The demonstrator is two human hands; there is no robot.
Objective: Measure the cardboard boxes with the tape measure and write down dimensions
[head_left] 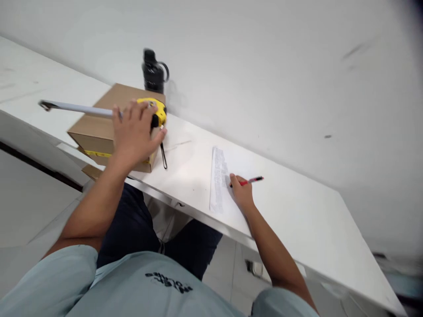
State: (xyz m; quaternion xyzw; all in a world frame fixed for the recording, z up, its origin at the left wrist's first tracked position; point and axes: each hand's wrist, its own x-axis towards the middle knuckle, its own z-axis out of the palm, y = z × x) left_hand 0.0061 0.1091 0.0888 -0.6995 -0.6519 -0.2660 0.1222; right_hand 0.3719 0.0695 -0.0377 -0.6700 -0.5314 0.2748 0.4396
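Observation:
My left hand [135,132] is wrapped round a yellow tape measure [157,111] held over a brown cardboard box [95,125]. Its grey blade [76,107] is pulled out to the left, past the box's edge. A black strap hangs from the tape measure. My right hand [242,193] grips a red pen [253,180] with its tip on a sheet of paper [220,176] lying on the white table [297,211].
A black water bottle [153,72] with a handle stands behind the box against the white wall. The table's front edge runs diagonally above my dark trousers. A flat cardboard piece [92,171] sticks out under the box.

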